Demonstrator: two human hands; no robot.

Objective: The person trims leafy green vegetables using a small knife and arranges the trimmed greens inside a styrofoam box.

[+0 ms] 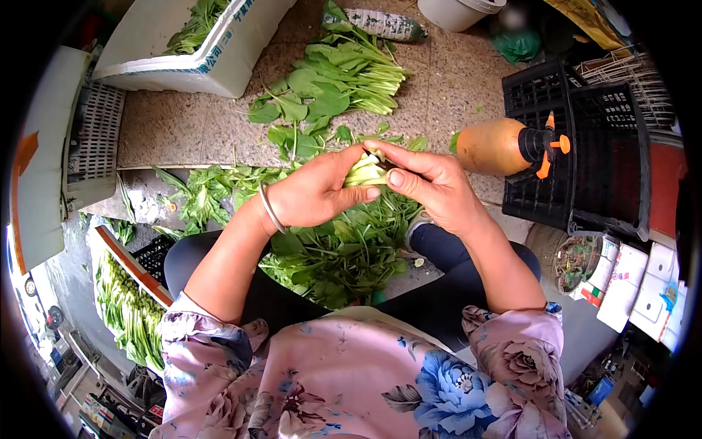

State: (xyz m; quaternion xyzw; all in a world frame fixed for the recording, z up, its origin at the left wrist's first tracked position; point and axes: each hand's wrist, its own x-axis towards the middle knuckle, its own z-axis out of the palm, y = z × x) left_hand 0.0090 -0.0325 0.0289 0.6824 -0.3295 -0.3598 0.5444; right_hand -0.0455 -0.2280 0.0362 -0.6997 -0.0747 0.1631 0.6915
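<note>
A small bunch of leafy greens point(364, 172), pale cut stem ends facing up, is gripped in my left hand point(311, 189), which wears a bangle. My right hand point(442, 186) meets it from the other side, fingers closed on a narrow dark tool point(390, 166) that touches the stems. Most of this tool is hidden by the fingers, so its kind is unclear. Below both hands, a heap of loose leafy greens point(340, 256) lies between my legs. Beyond them, a pile of greens point(351, 77) rests on the stone slab with its stems pointing right.
A white foam box point(227, 55) holding greens stands at the back left. On the right are an orange spray bottle point(493, 146), black crates point(607, 157) and white cartons point(651, 285). More bundled greens point(128, 307) fill a container at my left. A white bucket point(457, 11) stands at the back.
</note>
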